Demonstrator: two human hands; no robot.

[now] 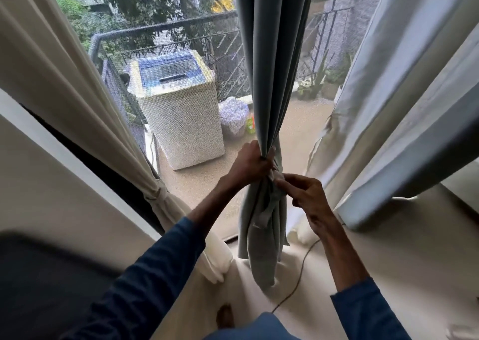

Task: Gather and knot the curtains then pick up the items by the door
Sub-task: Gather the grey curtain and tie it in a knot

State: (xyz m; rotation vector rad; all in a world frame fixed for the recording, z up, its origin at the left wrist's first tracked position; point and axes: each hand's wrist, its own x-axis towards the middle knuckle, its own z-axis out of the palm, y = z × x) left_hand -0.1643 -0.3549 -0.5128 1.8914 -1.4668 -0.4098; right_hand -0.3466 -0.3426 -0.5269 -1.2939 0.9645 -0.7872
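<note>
Grey curtain [272, 67] tight in left fingers [268, 158], right fingers [287, 180] pinching a half-hidden fold [275, 177].

Long dark-blue sleeves. The left sleeve [145, 275] has its cuff at mid-forearm. The right sleeve [368, 311] has its cuff further back from the grip, with a slightly ragged edge. Bare: left hand [250, 163], right hand [308, 199]. A lighter blue garment [259, 326] is at the bottom edge, with a bare foot [225, 316] beside it.
</note>
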